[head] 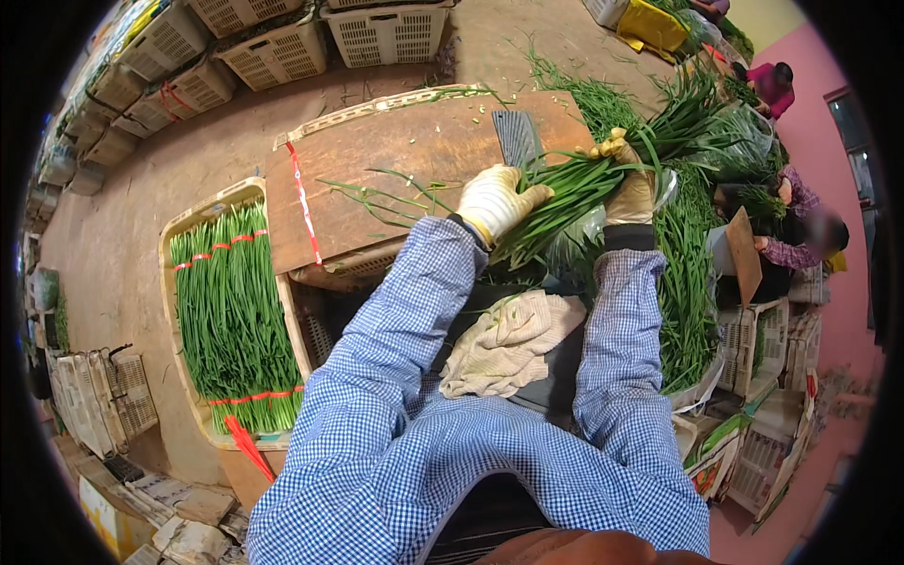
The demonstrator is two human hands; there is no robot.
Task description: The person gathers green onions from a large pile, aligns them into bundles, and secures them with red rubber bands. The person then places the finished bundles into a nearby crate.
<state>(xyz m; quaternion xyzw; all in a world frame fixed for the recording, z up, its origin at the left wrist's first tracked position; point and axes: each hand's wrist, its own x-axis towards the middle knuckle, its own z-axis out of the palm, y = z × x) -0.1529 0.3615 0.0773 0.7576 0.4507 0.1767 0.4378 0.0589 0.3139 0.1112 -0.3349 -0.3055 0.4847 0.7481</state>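
Note:
A loose bunch of green garlic chives (575, 187) lies across both my hands, above the right end of a wooden board (367, 162). My left hand (498, 203), in a cream work glove, grips the bunch near its lower left end, thumb over the stems. Further up the leaves, my right hand (627, 180) holds the same bunch in a soiled, yellowed glove. The leaves fan out beyond it to the upper right. A ridged grey piece (517, 135) stands on the board just beyond my left hand. Stray chives (395, 198) trail over the board's near edge.
A plastic crate (169, 282) at left holds chives tied with red bands. More loose chives (685, 296) fill a plastic-lined space at right. A crumpled cloth (512, 346) rests on my lap. Stacked crates (388, 35) stand beyond the board. Other people (805, 191) sit at far right.

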